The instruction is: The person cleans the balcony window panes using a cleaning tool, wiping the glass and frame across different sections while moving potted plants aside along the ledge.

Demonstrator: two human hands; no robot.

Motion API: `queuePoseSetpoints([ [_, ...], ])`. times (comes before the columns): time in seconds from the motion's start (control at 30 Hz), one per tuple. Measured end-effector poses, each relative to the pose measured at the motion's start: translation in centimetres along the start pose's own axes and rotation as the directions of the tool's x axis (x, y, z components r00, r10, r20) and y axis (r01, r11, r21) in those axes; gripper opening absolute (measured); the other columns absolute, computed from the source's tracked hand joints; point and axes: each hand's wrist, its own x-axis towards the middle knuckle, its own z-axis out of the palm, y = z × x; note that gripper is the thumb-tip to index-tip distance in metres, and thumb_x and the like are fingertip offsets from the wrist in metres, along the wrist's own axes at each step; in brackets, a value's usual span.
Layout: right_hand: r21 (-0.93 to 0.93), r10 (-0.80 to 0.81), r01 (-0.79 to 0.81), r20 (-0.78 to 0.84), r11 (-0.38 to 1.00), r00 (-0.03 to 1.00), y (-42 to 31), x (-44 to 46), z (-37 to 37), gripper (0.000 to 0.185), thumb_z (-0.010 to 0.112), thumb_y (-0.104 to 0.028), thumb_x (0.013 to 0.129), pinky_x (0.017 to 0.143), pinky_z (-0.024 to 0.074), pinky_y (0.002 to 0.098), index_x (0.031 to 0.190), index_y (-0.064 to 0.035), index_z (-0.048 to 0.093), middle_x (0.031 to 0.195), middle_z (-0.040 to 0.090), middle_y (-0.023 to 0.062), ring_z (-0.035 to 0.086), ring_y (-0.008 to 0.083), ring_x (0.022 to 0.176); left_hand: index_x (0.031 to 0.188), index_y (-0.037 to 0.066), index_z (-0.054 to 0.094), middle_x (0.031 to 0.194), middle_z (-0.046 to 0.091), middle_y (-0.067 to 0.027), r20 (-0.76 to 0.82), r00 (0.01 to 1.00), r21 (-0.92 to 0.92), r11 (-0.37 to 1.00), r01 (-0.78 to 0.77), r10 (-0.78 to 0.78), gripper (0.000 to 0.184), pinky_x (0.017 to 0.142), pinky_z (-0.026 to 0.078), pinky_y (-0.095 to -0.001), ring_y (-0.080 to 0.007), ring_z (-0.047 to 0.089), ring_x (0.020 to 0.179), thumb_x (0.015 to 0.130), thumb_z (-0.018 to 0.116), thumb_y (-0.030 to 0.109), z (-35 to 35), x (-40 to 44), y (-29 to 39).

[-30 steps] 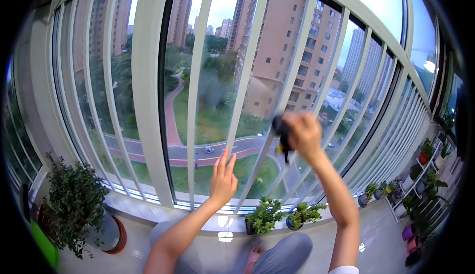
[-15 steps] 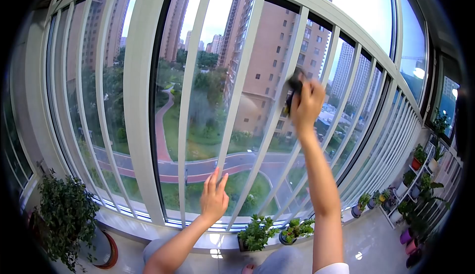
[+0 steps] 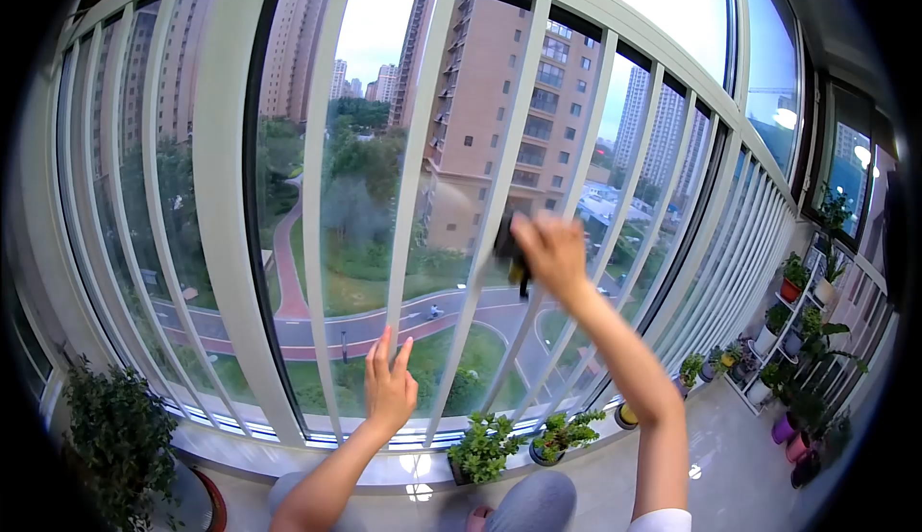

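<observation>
My right hand (image 3: 552,253) is closed round a dark object with a bit of yellow (image 3: 509,252), blurred by motion. That object is against or just in front of a white railing bar (image 3: 495,181), right of the middle. Lower and to the left, my left hand (image 3: 391,383) has its fingers spread and pointing up, with the fingertips at another white bar (image 3: 411,177); it holds nothing. Behind the bars is a window pane (image 3: 360,234) with a hazy patch on it.
Two small potted plants (image 3: 483,447) (image 3: 567,434) stand on the ledge below the bars. A large leafy plant (image 3: 115,431) is at the lower left. On the right, a white rack (image 3: 789,340) holds several pots. My knee (image 3: 538,503) shows at the bottom.
My right hand with the dark object has moved down and to the left from its higher place half a second ago. The view has shifted; my left hand stays at the bars, fingers spread.
</observation>
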Motion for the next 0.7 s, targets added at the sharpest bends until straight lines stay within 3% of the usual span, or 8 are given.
queuePoseSetpoints([
  [0.07,-0.248,0.125,-0.151,-0.119,0.957,0.985,5.4,6.8,1.0,0.044,0.058,-0.012,0.087,0.091,0.0351,0.0426,0.131,-0.0217,0.057,0.117,0.056,0.0047,0.053,0.0230,0.104,0.144,0.010,0.049,0.155,0.030,-0.0188,0.003,1.000,0.016,1.000,-0.007,0.007,0.066,0.112,0.036,-0.0497,-0.0411,0.035,0.137,0.079,0.060,-0.002,0.4,-0.1,-0.1],
  [0.2,-0.300,0.323,-0.400,-0.275,0.866,0.906,11.6,15.2,1.2,0.041,0.061,-0.007,0.085,0.092,0.0280,0.0419,0.123,-0.0208,0.056,0.113,0.052,0.0031,0.050,0.0217,0.107,0.144,0.010,0.049,0.155,0.029,-0.0218,-0.010,1.000,0.014,1.000,0.007,-0.007,0.066,0.112,0.034,-0.0505,-0.0426,0.035,0.136,0.080,0.059,-0.002,0.8,-0.3,-0.2],
  [0.3,-0.281,0.359,-0.447,-0.315,0.849,0.879,8.2,13.3,2.6,0.036,0.061,-0.008,0.084,0.092,0.0292,0.0409,0.118,-0.0214,0.059,0.113,0.053,0.0037,0.049,0.0216,0.110,0.144,0.009,0.048,0.156,0.027,-0.0241,-0.028,0.999,-0.013,0.999,0.030,-0.030,0.066,0.111,0.035,-0.0507,-0.0442,0.036,0.135,0.080,0.059,-0.003,1.1,-0.5,-0.3],
  [0.43,-0.123,0.513,-0.551,-0.248,0.825,0.822,-1.0,4.1,2.8,0.040,0.060,-0.008,0.086,0.091,0.0335,0.0426,0.123,-0.0218,0.059,0.118,0.053,0.0058,0.050,0.0254,0.111,0.144,0.007,0.046,0.159,0.023,-0.0263,0.009,1.000,-0.077,0.997,0.030,-0.029,0.066,0.110,0.035,-0.0517,-0.0465,0.038,0.133,0.080,0.058,-0.003,0.5,-0.4,-0.3],
  [0.53,0.001,0.756,-0.766,-0.162,0.642,0.634,-10.6,-1.7,2.1,0.042,0.061,-0.006,0.086,0.095,0.0337,0.0462,0.126,-0.0205,0.059,0.118,0.052,0.0078,0.049,0.0292,0.112,0.145,0.007,0.044,0.161,0.020,-0.0261,0.042,0.999,-0.076,0.997,0.025,-0.022,0.069,0.107,0.038,-0.0495,-0.0450,0.037,0.136,0.079,0.056,-0.007,0.2,-0.7,-0.3],
  [0.63,0.063,0.925,-0.924,-0.080,0.377,0.372,-20.3,-6.4,1.4,0.046,0.061,0.000,0.084,0.096,0.0336,0.0482,0.127,-0.0178,0.060,0.121,0.049,0.0108,0.047,0.0327,0.114,0.146,0.007,0.044,0.161,0.020,-0.0250,0.066,0.997,-0.096,0.995,0.041,-0.035,0.069,0.109,0.037,-0.0502,-0.0453,0.036,0.137,0.079,0.056,-0.007,-0.4,-0.6,-0.1],
  [0.7,0.104,0.984,-0.980,0.030,0.172,0.176,-26.6,-9.9,0.8,0.053,0.055,0.008,0.081,0.105,0.0300,0.0507,0.131,-0.0117,0.056,0.128,0.044,0.0170,0.043,0.0378,0.120,0.147,0.006,0.042,0.161,0.019,-0.0248,0.088,0.995,-0.132,0.990,0.050,-0.038,0.070,0.112,0.035,-0.0508,-0.0462,0.035,0.139,0.080,0.057,-0.005,-0.8,-0.7,0.0],
])
